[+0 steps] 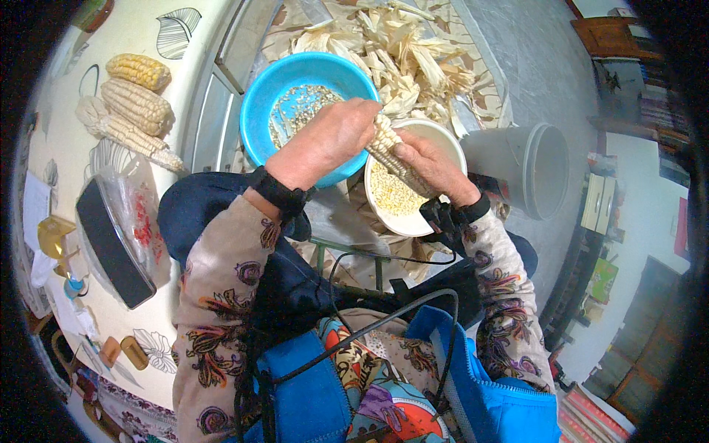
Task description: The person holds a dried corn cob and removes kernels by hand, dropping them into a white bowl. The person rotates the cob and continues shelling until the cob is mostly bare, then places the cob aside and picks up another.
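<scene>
A dried ear of pale corn (390, 148) is held in my right hand (432, 163), tilted above a white bucket (455, 145). Loose corn kernels (394, 192) lie inside that bucket. My left hand (346, 128) is closed at the ear's upper end, its back towards me; the fingers are mostly hidden, so their exact grip is hard to see. Below my left forearm and hand sits a blue plastic basin (260, 91) with scattered seeds or kernels (304, 105) on its bottom.
Dry corn husks (410, 50) heap up beyond the basin. A translucent plastic bucket (504, 166) lies at the right. On the left table (138, 22) are several corn ears (135, 105), a dark-topped object in a plastic bag (113, 243) and small boxes (134, 353). A black cable (388, 310) crosses my lap.
</scene>
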